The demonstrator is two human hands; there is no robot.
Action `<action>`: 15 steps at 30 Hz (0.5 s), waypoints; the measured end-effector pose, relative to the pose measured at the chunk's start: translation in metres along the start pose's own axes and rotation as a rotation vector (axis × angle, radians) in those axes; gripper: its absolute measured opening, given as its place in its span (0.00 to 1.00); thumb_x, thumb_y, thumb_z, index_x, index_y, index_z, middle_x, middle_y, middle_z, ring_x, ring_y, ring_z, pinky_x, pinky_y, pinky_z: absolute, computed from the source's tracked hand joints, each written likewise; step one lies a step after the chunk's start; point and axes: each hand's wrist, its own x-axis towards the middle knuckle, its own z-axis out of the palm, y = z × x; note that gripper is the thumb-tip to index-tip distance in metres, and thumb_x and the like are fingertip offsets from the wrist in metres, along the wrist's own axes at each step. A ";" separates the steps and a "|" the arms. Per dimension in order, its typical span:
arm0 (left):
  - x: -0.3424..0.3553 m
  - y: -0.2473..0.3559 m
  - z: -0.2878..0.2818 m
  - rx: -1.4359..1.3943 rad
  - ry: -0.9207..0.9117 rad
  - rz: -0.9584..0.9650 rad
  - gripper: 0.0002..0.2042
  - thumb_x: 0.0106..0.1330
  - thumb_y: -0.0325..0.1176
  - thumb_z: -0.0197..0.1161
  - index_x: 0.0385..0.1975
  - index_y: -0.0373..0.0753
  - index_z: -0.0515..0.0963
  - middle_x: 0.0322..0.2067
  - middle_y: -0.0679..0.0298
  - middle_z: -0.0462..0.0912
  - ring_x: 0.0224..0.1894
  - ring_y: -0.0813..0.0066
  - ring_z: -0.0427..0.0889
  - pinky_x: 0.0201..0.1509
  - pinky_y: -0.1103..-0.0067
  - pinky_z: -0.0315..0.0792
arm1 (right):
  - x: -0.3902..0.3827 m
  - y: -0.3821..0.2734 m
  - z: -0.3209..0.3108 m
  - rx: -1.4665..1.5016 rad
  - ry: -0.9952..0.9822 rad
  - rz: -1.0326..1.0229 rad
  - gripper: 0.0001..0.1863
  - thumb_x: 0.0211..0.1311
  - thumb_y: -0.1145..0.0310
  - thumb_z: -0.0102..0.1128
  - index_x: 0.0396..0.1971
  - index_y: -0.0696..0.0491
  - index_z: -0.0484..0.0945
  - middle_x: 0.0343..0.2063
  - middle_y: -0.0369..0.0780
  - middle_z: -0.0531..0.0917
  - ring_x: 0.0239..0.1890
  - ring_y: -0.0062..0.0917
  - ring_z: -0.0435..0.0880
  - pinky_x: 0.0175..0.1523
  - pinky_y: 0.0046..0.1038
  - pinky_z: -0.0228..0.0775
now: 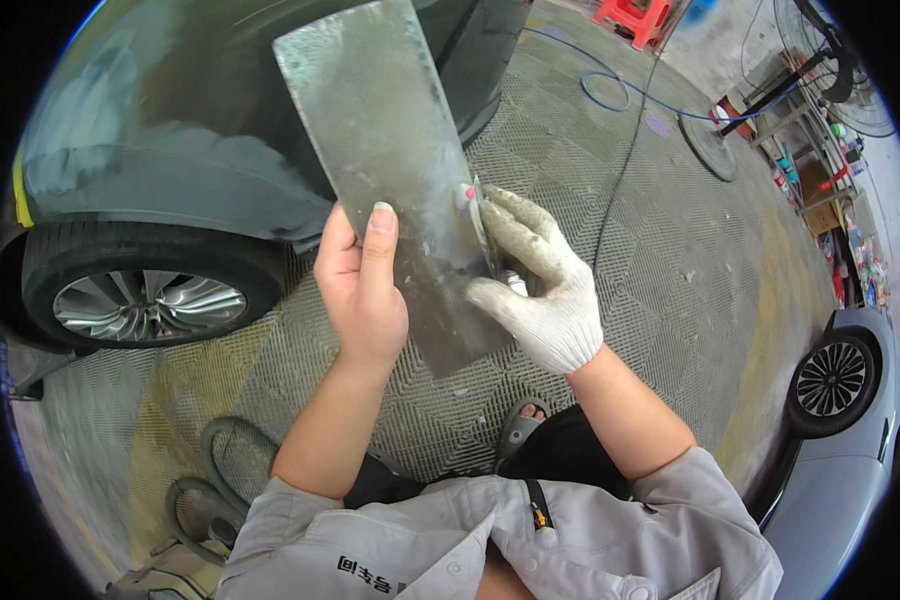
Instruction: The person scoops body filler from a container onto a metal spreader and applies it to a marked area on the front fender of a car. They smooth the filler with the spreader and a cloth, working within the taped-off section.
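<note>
A long, flat grey metal plate (370,110) with smears on its face is tilted in front of my chest. My bare left hand (365,285) grips its left edge, thumb on top and fingers underneath. At the plate's right edge is my right hand (545,275), in a dirty white knit glove. Its fingers and thumb close round a thin putty scraper (486,235), seen nearly edge-on against the plate. A small pink dab (469,192) sits beside the blade. Part of the scraper is hidden by the glove.
A dark car body (200,190) with sanded grey patches and a wheel (150,295) stands at left. Hoses (210,470) lie lower left. A blue air hose (610,90) crosses the grated floor. At right are a fan stand (707,145), cluttered shelves (820,170) and a silver car (845,470).
</note>
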 end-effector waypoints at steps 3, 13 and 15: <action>0.004 0.002 -0.011 0.119 0.030 0.127 0.14 0.87 0.33 0.56 0.60 0.31 0.80 0.53 0.64 0.87 0.53 0.80 0.81 0.62 0.79 0.73 | 0.003 0.004 -0.001 -0.310 0.030 0.038 0.38 0.52 0.67 0.83 0.68 0.50 0.85 0.72 0.52 0.76 0.71 0.42 0.80 0.72 0.39 0.78; 0.005 0.000 -0.013 0.618 0.008 0.353 0.13 0.80 0.27 0.64 0.58 0.27 0.84 0.42 0.51 0.91 0.40 0.65 0.91 0.48 0.73 0.83 | 0.017 -0.006 -0.003 -0.563 -0.005 -0.240 0.30 0.45 0.70 0.87 0.54 0.51 0.91 0.67 0.56 0.79 0.66 0.52 0.83 0.68 0.45 0.80; 0.004 0.001 -0.012 0.522 0.037 0.259 0.13 0.82 0.27 0.63 0.59 0.28 0.83 0.46 0.53 0.92 0.45 0.69 0.90 0.53 0.75 0.82 | 0.015 -0.004 -0.003 -0.404 0.155 -0.368 0.32 0.45 0.70 0.87 0.57 0.52 0.89 0.68 0.56 0.77 0.67 0.53 0.82 0.69 0.46 0.80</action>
